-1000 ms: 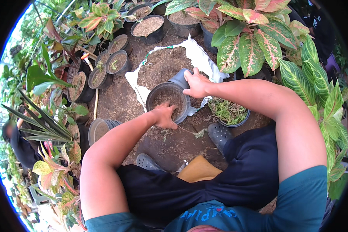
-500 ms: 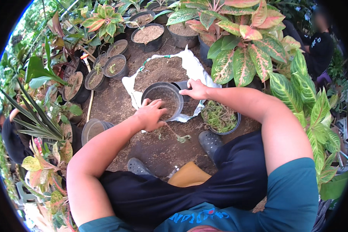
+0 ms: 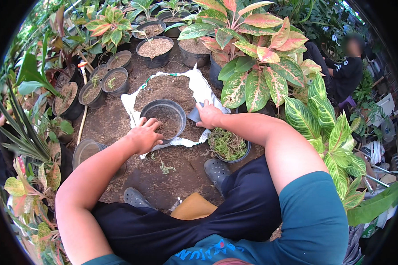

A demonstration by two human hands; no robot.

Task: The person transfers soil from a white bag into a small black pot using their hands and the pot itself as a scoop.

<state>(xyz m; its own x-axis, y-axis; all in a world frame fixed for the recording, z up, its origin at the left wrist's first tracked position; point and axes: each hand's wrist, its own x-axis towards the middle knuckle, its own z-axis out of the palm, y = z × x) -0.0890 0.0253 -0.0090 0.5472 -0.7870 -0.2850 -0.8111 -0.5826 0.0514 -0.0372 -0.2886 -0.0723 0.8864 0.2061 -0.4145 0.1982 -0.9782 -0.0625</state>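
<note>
Left hand (image 3: pixel 143 136): fingers apart, laid over the near-left rim of a round black plastic pot (image 3: pixel 166 105); whether they clamp it, cannot tell. Right hand (image 3: pixel 209 115): thumb and fingers clamped on a dark grey cylindrical container (image 3: pixel 193 115), mostly hidden by the hand.

Black pot: over the near part of an opened white plastic sack (image 3: pixel 201 84), mouth facing up, brown material inside. Grey container: just right of the pot, at the sack's right side.

Sack: edges folded outward, loose brown soil (image 3: pixel 172 86) within.

Right of the sack: a round dark basin (image 3: pixel 248 152) heaped with green plant cuttings (image 3: pixel 227 143). Near side: one thin leafy sprig (image 3: pixel 165 168) on brown ground.

Left: an empty-looking round grey plastic pot (image 3: pixel 86 150), partly behind the left forearm; a slender cream pole with an orange tip (image 3: pixel 83 110).

Foreground: two grey perforated clogs (image 3: pixel 216 172), a mustard-yellow object (image 3: pixel 193 206) between them, kind unclear.

Upper right: a broad-leaved green-and-pink potted plant (image 3: pixel 269 66); beyond it, a seated person in dark clothing (image 3: pixel 350 75).
</note>
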